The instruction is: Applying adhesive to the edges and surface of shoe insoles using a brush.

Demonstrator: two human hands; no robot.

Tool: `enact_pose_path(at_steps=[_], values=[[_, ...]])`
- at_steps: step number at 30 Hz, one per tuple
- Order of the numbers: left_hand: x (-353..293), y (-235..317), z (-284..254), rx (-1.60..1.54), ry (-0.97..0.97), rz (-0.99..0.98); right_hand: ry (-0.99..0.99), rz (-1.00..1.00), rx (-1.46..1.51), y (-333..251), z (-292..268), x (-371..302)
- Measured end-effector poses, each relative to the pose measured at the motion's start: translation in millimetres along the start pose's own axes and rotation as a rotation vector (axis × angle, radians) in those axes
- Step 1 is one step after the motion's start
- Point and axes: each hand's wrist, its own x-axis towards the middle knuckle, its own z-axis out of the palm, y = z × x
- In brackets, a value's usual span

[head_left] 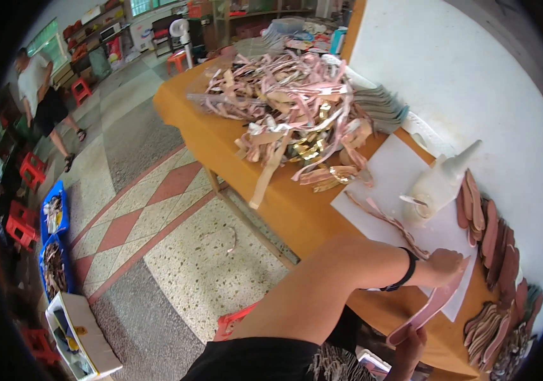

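A long pink insole (435, 303) with a pale edge and a rounded end slants between my hands over the table's near edge. My left hand (447, 267), black band on the wrist, is closed on its upper end. Lower down, my right hand (409, 346) pinches the rounded end, its fingers partly hidden. Beneath the left hand lies a white sheet (379, 166). On it stands a whitish bottle (436, 190) with a long conical spout. A thin pinkish strip (389, 219) lies beside the bottle.
Pink-brown insoles (500, 247) overlap along the table's right side. A tangled heap of straps (297, 101) covers the far part of the orange table (189, 117). Blue crates (54, 209), a white box (87, 336) and red stools (22, 223) stand left; a person (43, 95) is beyond.
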Motion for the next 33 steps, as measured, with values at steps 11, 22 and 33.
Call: enact_pose_path(at_steps=[11, 22, 33], values=[[-24, -10, -11, -0.492, -0.167, -0.286, 0.106, -0.101, -0.148, -12, -43, -30], [-99, -54, -76, -0.332, -0.318, -0.426, 0.583, -0.421, -0.191, -122, -189, -8], [-102, -59, -86, -0.523, -0.239, -0.663, 1.062, -0.327, -0.458, -192, -385, 59]])
